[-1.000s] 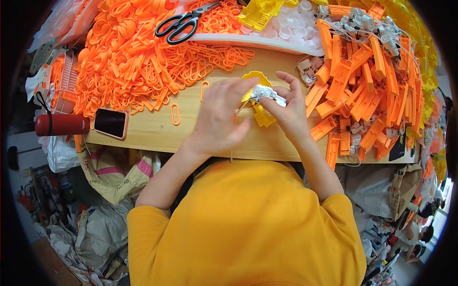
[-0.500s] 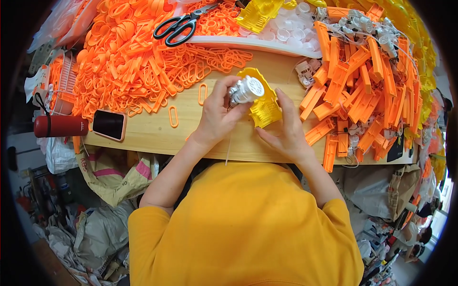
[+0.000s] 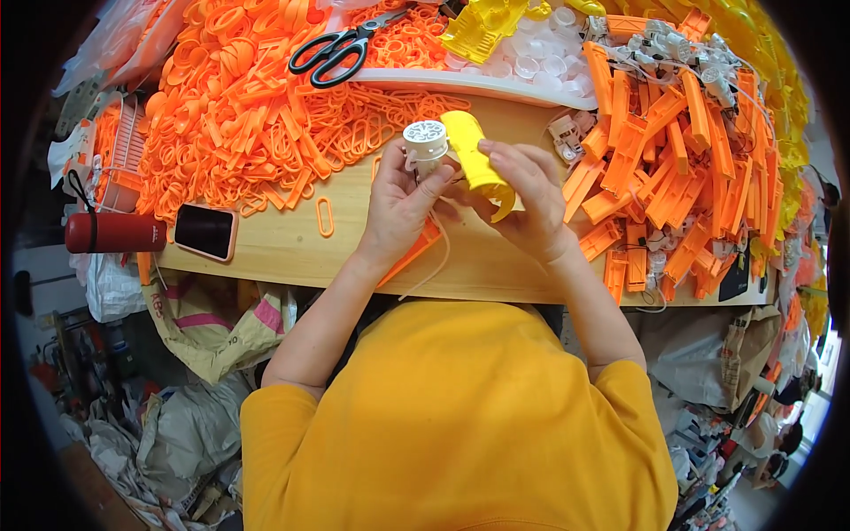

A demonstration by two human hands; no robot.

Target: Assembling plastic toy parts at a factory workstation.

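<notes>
My left hand (image 3: 395,212) is closed round a white cylindrical part (image 3: 425,152) with a round, patterned top, held upright above the table. A thin white cord (image 3: 444,252) hangs down near it. Close beside the cylinder, my right hand (image 3: 534,193) grips a curved yellow plastic shell (image 3: 469,146), its smooth outer side up and tilted. A gap shows between the tops of the two parts; fingers hide the space lower down. Under my left hand, a long orange plastic piece (image 3: 413,257) slants, partly hidden; whether it joins the cylinder I cannot tell.
Loose orange parts (image 3: 239,106) pile up at the left, with black-handled scissors (image 3: 341,53) behind. Orange housings with wires (image 3: 655,168) heap at the right. A white tray (image 3: 478,82) holds clear caps. A phone (image 3: 204,232) and red flask (image 3: 115,233) lie at the left.
The white cylinder has moved left and turned upright, patterned face up. The yellow shell has flipped from its hollow inside to its smooth outside. More of the orange piece shows below my left hand.
</notes>
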